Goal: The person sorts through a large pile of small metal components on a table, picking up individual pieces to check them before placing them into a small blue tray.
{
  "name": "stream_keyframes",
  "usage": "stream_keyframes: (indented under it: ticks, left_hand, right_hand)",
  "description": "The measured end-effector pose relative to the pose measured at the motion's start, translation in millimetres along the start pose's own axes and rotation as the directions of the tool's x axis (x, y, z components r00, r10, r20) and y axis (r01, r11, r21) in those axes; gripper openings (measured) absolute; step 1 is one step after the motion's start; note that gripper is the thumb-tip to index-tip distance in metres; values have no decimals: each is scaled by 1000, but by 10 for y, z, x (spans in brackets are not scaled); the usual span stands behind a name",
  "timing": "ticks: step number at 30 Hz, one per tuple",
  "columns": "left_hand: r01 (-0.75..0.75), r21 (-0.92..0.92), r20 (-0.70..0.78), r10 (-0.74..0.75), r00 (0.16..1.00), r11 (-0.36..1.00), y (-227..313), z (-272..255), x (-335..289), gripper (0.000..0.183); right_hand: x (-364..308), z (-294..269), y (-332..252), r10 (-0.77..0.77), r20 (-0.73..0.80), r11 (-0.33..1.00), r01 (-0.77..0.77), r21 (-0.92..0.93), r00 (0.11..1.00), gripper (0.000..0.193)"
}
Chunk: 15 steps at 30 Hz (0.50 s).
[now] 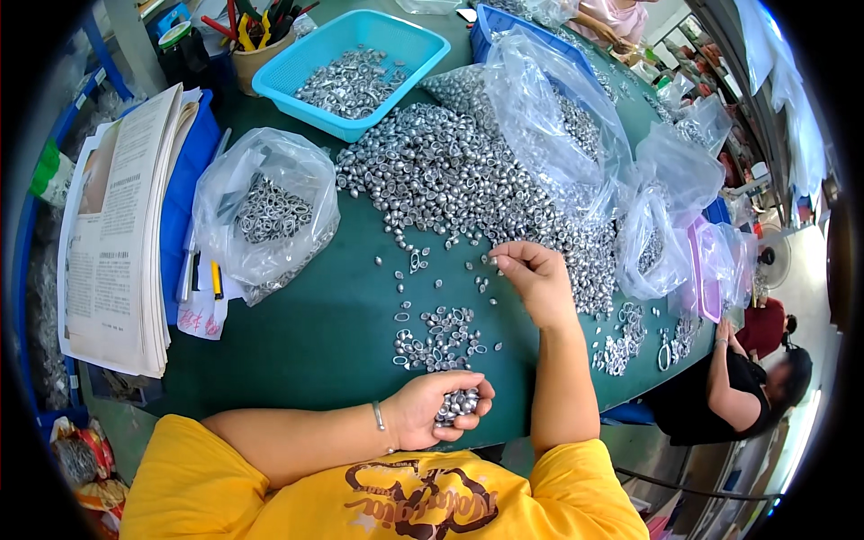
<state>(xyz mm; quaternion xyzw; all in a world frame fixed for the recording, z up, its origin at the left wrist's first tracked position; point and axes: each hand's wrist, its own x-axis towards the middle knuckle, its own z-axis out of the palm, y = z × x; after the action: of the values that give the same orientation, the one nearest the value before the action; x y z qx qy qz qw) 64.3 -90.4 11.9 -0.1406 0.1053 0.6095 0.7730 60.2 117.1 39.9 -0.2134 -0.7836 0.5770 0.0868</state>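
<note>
My left hand [416, 412] is cupped palm-up near the front edge of the table, its fingers curled round a handful of small silver metal pieces [456, 407]. Thumb and forefinger of my right hand [543, 281] are pinched together at the front of a big pile of rounded silver metal pieces [441, 171]. A small silver piece [492, 260] shows at those fingertips. Between the hands and the pile, a few loose pieces are scattered on the green table [297, 360]. Just beyond my left hand lies a small heap of open oval metal rings [441, 340].
A turquoise basket [423, 54] of metal pieces stands behind the pile. Clear bags hold rings [310, 171] at left and more pieces [621, 153] at right. Newspapers [117, 234] lean at far left. Ring heaps [621, 346] lie rightward, near a seated person [738, 387].
</note>
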Motion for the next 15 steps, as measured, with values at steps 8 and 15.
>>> stream_keyframes:
  ticks: [8,15]
  left_hand:
    - [12,-7,-9,-13,1000,1000,6,15,-8,23]
    - [3,-3,17,-3,1000,1000,1,1,-14,23]
  right_hand:
    - [9,-96,49,62,413,653,-350,672,908,12]
    - [99,-348,-56,-9,218,333,-202,921,976,17]
